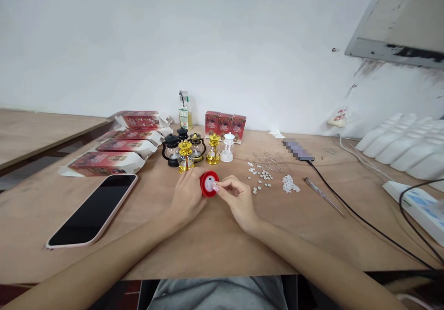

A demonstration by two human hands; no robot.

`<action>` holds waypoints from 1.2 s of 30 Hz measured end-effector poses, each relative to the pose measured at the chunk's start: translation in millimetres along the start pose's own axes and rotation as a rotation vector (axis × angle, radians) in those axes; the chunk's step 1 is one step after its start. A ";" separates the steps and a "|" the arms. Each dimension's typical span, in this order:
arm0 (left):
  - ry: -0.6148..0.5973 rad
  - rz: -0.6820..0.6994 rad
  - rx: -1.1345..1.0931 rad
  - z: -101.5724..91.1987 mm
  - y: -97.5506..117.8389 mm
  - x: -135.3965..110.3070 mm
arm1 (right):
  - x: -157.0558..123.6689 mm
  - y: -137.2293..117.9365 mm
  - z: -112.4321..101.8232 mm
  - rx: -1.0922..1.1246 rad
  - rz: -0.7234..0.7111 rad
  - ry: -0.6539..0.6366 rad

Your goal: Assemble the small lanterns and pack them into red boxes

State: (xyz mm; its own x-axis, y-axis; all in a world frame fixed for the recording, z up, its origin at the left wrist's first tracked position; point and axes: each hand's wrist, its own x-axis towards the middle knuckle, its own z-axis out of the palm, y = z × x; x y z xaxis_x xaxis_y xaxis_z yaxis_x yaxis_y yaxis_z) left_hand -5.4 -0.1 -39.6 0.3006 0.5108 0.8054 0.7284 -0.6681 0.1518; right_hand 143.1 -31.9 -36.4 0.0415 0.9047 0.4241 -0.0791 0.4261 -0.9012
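My left hand (188, 195) is wrapped round a small red lantern (202, 186), its round underside turned toward me. A white disc with a small dark slot is set in that underside. My right hand (239, 201) pinches thumb and fingers at the disc's right edge; whatever sits between the fingertips is too small to make out. Just beyond my hands stand gold mini lanterns (214, 150), black lanterns (171, 151) and a white lantern (227, 148). To the right lie button cells (266, 176), small white plastic pieces (290, 184) and thin wire handles (272, 162).
A phone (93, 210) and opened red boxes (104, 163) lie at the left. Closed red boxes (225, 125) and a bottle (185, 115) stand by the wall. A screwdriver (324, 196), a cabled device (298, 150), a power strip (418, 206) and white bottle-like parts (398, 143) occupy the right.
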 end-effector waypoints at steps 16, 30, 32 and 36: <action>0.037 0.142 0.076 -2.3 1.8 3.2 | -1.8 -3.3 -3.9 -0.154 -0.001 -0.014; 0.035 0.450 0.151 -5.2 0.3 9.3 | 21.0 -28.6 -33.6 -0.528 -0.079 -0.482; 0.035 0.497 0.149 -5.2 0.2 9.7 | 20.9 -30.5 -33.1 -0.493 -0.007 -0.487; 0.033 0.554 0.134 -4.7 -0.6 9.3 | 19.0 -29.9 -31.8 -0.500 0.048 -0.495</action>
State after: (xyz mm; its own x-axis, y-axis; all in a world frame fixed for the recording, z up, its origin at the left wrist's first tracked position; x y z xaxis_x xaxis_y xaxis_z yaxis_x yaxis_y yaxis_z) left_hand -5.9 2.5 -29.6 0.6421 0.0853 0.7618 0.5397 -0.7561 -0.3702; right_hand 177.9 -27.5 -4.1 -0.4180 0.8685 0.2662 0.4025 0.4398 -0.8028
